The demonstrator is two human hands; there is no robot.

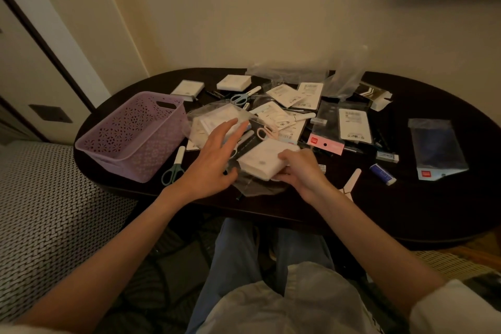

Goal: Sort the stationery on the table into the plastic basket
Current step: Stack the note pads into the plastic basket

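Observation:
A lilac plastic basket (130, 135) with a cut-out pattern stands at the left of the dark oval table (433, 211) and looks empty. My right hand (301, 171) grips a white block of note paper (264, 158) near the front edge. My left hand (214, 157) hovers with fingers spread just left of that block, fingertips over a clear bag of white packets (214, 119). Green-handled scissors (173, 168) lie beside the basket. Several white packets (287, 97), a pink-headed pack (325, 144) and erasers (383, 173) are scattered across the middle.
Empty clear bags (341, 78) stand crumpled at the back of the table. A dark blue sleeve pack (436, 149) lies at the right. A woven-pattern seat (46, 211) is at my left, the wall right behind the table.

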